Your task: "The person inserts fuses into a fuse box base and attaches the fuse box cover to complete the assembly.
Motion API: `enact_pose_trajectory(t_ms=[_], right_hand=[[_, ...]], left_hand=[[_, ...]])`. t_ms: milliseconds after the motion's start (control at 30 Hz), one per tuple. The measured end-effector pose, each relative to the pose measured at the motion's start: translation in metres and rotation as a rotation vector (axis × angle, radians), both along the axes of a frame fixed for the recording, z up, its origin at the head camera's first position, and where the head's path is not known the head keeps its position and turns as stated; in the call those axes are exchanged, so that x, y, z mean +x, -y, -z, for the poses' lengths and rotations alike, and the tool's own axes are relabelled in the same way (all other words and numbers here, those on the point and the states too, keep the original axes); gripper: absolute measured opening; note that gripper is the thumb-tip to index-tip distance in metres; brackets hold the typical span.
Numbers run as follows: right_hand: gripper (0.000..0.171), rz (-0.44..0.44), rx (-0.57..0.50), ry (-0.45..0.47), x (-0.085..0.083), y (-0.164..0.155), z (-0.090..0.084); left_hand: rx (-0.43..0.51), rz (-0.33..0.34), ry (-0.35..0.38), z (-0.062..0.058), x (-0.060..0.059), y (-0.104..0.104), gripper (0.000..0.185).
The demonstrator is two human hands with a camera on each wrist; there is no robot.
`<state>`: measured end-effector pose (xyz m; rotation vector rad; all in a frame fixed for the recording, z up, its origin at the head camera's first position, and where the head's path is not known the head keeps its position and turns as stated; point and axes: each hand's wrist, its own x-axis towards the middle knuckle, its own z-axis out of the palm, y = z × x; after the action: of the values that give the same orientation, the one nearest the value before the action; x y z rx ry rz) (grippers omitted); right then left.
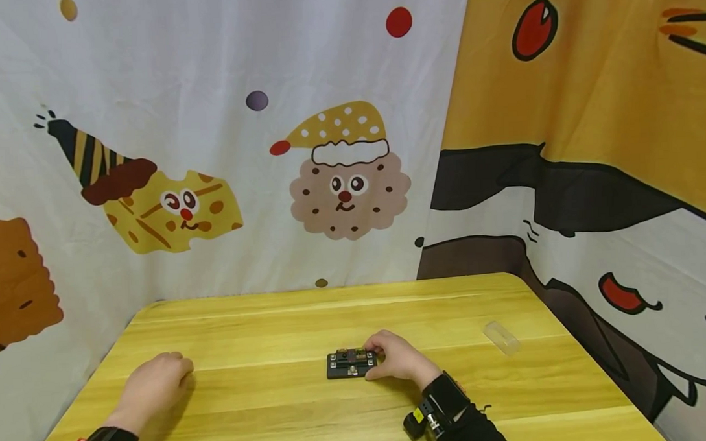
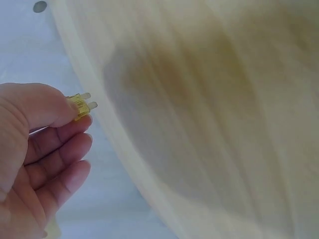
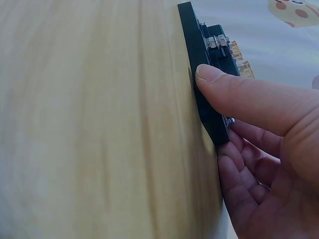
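Note:
A small black fuse block (image 1: 351,363) lies flat on the wooden table (image 1: 275,320), near the middle. My right hand (image 1: 393,358) grips its right end, thumb on the near edge and fingers on the far side. In the right wrist view the thumb presses the fuse block (image 3: 204,69) at its base, with yellow fuses showing on top. My left hand (image 1: 157,382) rests on the table at the left. In the left wrist view it pinches a small yellow blade fuse (image 2: 81,105) between thumb and forefinger, prongs pointing out.
A clear plastic cover (image 1: 501,337) lies on the table to the right of the block. Cartoon-printed curtains hang close behind and to the right of the table. The table's left and right edges are close to both hands.

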<state>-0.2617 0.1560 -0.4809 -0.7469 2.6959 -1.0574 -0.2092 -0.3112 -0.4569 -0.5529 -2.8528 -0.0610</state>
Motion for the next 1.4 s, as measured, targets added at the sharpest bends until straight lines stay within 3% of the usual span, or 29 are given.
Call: enact_pose_trajectory(t_ms=[367, 600, 900, 1400], right_hand=[[0.044, 0.013, 0.0, 0.002, -0.002, 0.001, 0.003], [0.044, 0.004, 0.007, -0.023, -0.001, 0.0, 0.002], [0.043, -0.009, 0.004, -0.021, 0.002, 0.001, -0.001], [0.042, 0.005, 0.014, -0.023, -0.001, 0.0, 0.001]], left_hand=[[0.076, 0.032, 0.002, -0.018, -0.006, -0.029, 0.04], [0.118, 0.114, -0.042, -0.025, -0.01, -0.055, 0.023], [0.187, 0.289, -0.123, -0.023, -0.017, -0.089, 0.023], [0.261, 0.396, -0.144, -0.014, -0.022, -0.141, 0.018]])
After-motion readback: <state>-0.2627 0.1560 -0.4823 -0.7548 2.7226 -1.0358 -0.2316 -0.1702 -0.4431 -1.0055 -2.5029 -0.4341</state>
